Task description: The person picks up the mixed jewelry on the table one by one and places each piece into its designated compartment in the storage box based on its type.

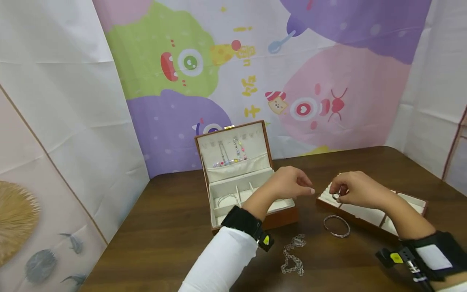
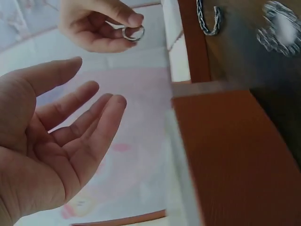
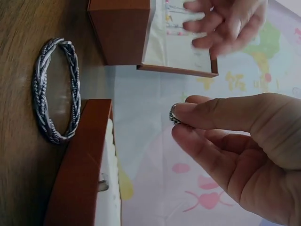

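Between the thumb and fingertips of my right hand [image 1: 359, 188] is a silver ring [image 3: 174, 116], pinched above the ring-roll end of a cream-lined tray [image 1: 361, 211]. My left hand [image 1: 286, 182] hovers over the right side of an open brown jewelry box [image 1: 281, 219], fingers loosely bent and holding nothing. In the left wrist view its palm shows bare. A braided silver bracelet [image 3: 41, 89] lies on the table just in front of the tray. Another ring [image 3: 103, 182] sits in the tray's rolls in the right wrist view.
A silver chain necklace [image 1: 287, 256] lies on the brown table [image 1: 164, 243] in front of the box. Beaded necklaces [image 1: 238, 152] hang inside the raised lid [image 1: 268, 142]. One box compartment holds a silver bangle [image 1: 219, 200]. A cartoon cloth [image 1: 255, 61] hangs behind.
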The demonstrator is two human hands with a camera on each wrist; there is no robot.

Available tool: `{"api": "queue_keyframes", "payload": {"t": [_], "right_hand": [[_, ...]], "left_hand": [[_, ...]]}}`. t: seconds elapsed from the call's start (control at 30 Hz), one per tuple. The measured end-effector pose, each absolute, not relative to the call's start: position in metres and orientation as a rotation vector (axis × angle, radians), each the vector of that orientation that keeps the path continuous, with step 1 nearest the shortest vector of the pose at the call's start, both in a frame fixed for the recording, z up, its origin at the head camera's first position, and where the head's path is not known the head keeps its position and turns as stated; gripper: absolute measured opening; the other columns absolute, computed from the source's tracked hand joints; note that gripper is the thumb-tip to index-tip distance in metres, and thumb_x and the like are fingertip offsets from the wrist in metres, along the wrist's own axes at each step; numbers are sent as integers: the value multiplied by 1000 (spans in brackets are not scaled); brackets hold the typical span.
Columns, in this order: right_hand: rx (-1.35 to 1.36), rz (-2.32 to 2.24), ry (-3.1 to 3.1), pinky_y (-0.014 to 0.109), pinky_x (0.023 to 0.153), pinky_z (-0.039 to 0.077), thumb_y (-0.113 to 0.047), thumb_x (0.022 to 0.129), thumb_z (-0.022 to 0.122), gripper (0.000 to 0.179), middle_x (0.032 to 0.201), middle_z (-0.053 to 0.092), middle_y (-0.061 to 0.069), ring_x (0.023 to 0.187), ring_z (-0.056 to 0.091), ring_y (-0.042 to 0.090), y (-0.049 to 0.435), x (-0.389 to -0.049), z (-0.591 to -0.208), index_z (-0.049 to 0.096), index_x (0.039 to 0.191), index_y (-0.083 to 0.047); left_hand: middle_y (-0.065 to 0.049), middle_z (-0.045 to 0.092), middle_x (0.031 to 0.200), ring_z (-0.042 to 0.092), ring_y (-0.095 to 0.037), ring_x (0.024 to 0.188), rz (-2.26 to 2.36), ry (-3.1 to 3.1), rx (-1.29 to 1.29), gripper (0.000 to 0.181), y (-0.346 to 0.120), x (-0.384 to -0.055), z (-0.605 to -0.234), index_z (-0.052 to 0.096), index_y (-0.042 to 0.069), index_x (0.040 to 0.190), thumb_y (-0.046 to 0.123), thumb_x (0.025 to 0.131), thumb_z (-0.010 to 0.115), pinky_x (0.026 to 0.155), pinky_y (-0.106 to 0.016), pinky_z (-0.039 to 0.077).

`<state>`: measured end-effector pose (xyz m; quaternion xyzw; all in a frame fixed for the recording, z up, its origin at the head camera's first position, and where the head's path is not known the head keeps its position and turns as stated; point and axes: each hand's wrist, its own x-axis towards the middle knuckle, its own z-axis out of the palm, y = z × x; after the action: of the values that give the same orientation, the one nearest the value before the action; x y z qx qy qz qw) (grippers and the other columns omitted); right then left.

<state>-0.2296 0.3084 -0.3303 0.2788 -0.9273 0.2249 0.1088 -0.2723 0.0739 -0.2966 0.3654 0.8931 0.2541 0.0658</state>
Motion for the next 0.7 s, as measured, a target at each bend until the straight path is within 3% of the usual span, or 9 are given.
{"api": "queue_keyframes", "payload": {"t": [0.13, 0.2, 0.43, 0.57, 0.7], "right_hand": [[807, 692, -2706, 26, 60, 53, 3, 74, 77, 16, 82, 67, -5, 70, 61, 10, 308, -236, -332, 72, 84, -8], [783, 688, -2698, 27, 61, 54, 3, 76, 76, 15, 83, 68, -3, 72, 63, 13, 308, -239, -335, 73, 86, -6], [707, 639, -2675, 36, 64, 53, 7, 79, 70, 15, 84, 67, 1, 77, 65, 22, 302, -247, -349, 74, 90, -3], [676, 654, -2685, 38, 63, 54, 7, 79, 69, 13, 82, 68, 5, 73, 64, 20, 301, -253, -354, 73, 88, -1], [651, 657, -2738, 38, 61, 54, 5, 79, 70, 10, 78, 68, 6, 69, 63, 18, 299, -261, -361, 72, 86, 0]], "left_hand": [[-3, 69, 78, 68, -17, 63, 940, 2607, 834, 15, 94, -286, -301, 75, 9, 96, 21, 89, 73, 57, -23, 54], [-10, 70, 80, 68, -20, 66, 1015, 2571, 716, 14, 104, -291, -305, 75, 6, 94, 18, 89, 73, 60, -28, 57], [-17, 65, 82, 69, -34, 82, 1072, 2463, 399, 17, 132, -305, -327, 67, -11, 93, 6, 92, 65, 75, -41, 58], [-25, 66, 89, 68, -41, 90, 1161, 2384, 289, 12, 143, -307, -338, 64, -12, 85, -2, 89, 61, 79, -44, 56], [-23, 66, 84, 68, -41, 91, 1231, 2354, 214, 14, 151, -304, -345, 64, -13, 83, -1, 89, 60, 82, -44, 56]]}}
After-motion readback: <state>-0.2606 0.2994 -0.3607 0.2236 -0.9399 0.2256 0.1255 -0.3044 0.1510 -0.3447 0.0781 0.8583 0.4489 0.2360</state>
